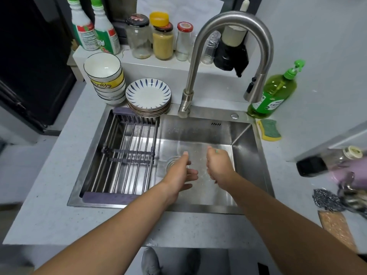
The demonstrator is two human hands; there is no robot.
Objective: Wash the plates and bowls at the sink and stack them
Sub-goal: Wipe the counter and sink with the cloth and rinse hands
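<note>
Two grips hang low over the sink [248, 161], in front of the tap [228, 56]. The left grip [179, 172] is released, its fingers slack and reaching toward the drain. The right grip [218, 165] is curled, with a fleck of green at its top, though whether it clasps anything cannot be told. The plates [149, 96] sit stacked flat on the bench [59, 195] at the sink's back edge, just left of the tap's base. The bowls [105, 76] stand nested in a taller pile just beside them, toward the bench's back-left corner. Both piles lie beyond and to the left of the grips, past the rack [123, 155] that fills the sink's left half. The left grip is therefore the nearer one, and looks the likelier to reach for the first dish.
</note>
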